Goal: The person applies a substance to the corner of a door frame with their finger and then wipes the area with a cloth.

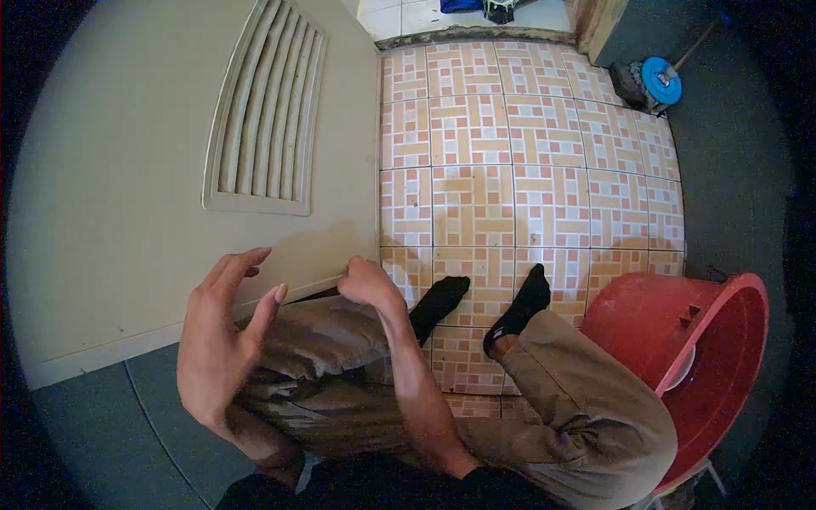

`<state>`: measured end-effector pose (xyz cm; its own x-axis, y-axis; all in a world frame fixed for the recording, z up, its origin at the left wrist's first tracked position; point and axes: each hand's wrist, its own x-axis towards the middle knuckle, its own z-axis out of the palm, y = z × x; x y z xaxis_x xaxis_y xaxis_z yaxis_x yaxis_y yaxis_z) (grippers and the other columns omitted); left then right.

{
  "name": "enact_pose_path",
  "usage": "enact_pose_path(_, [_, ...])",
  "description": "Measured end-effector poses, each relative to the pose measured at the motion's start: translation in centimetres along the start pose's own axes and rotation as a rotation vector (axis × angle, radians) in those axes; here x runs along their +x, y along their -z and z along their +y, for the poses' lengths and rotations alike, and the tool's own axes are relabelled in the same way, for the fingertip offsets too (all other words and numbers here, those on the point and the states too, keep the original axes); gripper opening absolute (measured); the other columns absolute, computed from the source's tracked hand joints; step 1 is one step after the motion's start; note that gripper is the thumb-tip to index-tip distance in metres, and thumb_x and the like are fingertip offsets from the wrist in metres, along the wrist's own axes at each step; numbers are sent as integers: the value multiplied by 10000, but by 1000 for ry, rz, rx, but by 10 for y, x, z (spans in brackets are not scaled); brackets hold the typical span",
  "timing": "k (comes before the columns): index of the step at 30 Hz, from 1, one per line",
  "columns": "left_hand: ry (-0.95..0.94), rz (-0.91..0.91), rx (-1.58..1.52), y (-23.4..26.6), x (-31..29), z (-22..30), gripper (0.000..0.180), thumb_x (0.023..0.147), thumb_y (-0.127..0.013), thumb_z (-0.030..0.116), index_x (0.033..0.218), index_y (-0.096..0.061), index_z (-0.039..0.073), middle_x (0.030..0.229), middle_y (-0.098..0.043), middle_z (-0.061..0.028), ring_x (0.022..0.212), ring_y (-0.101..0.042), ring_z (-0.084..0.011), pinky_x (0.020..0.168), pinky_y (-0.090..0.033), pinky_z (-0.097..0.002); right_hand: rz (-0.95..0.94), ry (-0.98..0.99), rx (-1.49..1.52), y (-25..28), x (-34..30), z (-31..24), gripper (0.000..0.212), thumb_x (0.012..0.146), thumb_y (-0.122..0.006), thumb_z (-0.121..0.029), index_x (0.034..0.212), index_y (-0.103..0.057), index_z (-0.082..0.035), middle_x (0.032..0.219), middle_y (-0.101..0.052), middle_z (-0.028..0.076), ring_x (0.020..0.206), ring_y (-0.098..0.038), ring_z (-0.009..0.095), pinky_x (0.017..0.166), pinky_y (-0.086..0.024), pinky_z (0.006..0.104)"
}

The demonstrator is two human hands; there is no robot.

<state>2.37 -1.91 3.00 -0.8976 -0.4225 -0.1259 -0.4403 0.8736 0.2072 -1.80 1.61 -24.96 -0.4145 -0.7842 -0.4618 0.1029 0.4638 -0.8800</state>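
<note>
A cream door panel with a slatted vent takes up the left side. In front of its near edge is my left hand, open, its thumb and fingers apart with nothing between them. My right hand is closed at the panel's near right corner, its fingers curled and mostly hidden. Whether they grip the panel or something small cannot be made out. Below both hands are my bent legs in brown trousers. My feet in black socks rest on the patterned tile floor.
Close by my right leg, a red plastic tub lies tilted on its side with something white inside. A dark grey wall borders the right. Far right stands a blue round object with a stick. A worn threshold crosses the far end.
</note>
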Motion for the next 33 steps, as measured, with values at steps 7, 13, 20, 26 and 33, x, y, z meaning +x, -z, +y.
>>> enact_pose_path(7, [-9, -9, -36, -1, 4, -3, 379, 880, -718, 105, 1234, -637, -3, 1092, -681, -188, 1036, -651, -355, 937, -496, -424, 88, -51, -21, -22, 24, 50, 377, 798, -586, -187, 997, -693, 115, 1018, -671, 369, 1012, -676, 489, 926, -534, 524])
enact_pose_path(13, [-15, 2, -41, -2, 1, -4, 365, 880, -704, 85, 1227, -638, -8, 1092, -684, -196, 1034, -654, -349, 944, -494, -425, 96, 108, 29, -4, -29, -42, 352, 840, -581, -223, 980, -688, 82, 978, -675, 348, 964, -666, 508, 863, -524, 577])
enact_pose_path(20, [94, -129, 13, 2, 0, 0, 400, 930, -697, 96, 1313, -612, 18, 1286, -653, -132, 1175, -608, -255, 1063, -443, -374, 60, -52, -26, -14, -7, -5, 396, 844, -583, -268, 1065, -706, 37, 1043, -684, 330, 1006, -677, 488, 906, -528, 565])
enact_pose_path(26, [-9, 15, -24, -2, -1, -5, 358, 892, -691, 84, 1241, -645, 15, 1111, -685, -187, 1050, -654, -323, 966, -484, -411, 214, -209, 190, -62, 55, 120, 416, 811, -551, -216, 1105, -695, 41, 1145, -665, 329, 1093, -646, 481, 955, -513, 524])
enact_pose_path(33, [-30, 4, -26, -2, 4, 2, 374, 888, -697, 78, 1255, -640, 27, 1110, -685, -174, 1047, -651, -323, 963, -482, -411, 166, -76, 109, -65, 81, 150, 422, 807, -548, -226, 1082, -690, 60, 1120, -660, 352, 1075, -642, 518, 961, -524, 548])
